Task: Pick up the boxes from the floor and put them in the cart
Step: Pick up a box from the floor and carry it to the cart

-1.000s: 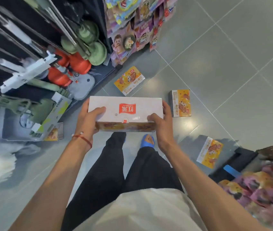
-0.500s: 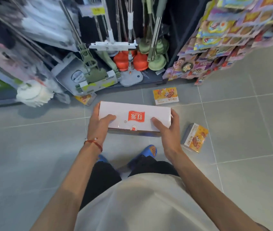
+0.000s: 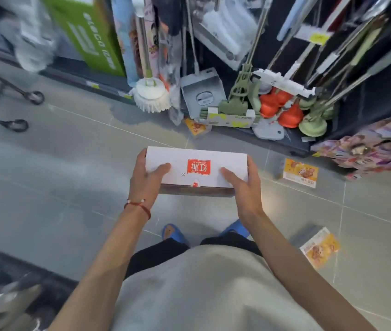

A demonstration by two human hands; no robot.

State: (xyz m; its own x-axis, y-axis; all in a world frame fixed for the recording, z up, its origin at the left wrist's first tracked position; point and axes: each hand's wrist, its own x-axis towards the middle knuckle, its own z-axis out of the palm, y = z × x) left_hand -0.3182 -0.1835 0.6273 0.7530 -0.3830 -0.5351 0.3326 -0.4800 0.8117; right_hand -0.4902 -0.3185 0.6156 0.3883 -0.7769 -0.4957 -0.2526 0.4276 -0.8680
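**We are turning with the white box in our hands**

Since a second ago we have been swinging round to the left. The rack with the mop [image 3: 152, 97] and the plungers [image 3: 278, 108], then at our left, is now sitting ahead and to the right. The loaded cart that was at the lower right is no longer showing.

The white box [image 3: 196, 167] is staying level in front of us, off the floor [image 3: 70, 187] and above our feet. Our left hand [image 3: 147, 177] and right hand [image 3: 244, 187] are each clasping one end, the grip closed round the box with thumbs lying on the lid.

We are judging this to be the carrying step: one box is lifted and not yet set down. Three more are lying on the floor:
- the far yellow box [image 3: 195, 126] against the rack
- the right-hand yellow box [image 3: 299, 173] beside the held one
- the near yellow box [image 3: 319, 249] by our right leg

At far left a wheeled frame [image 3: 34, 96] is showing, but we cannot tell whether it is a cart. The next move is calling for us to find the cart, bring the box over it and lower it in level before letting go.
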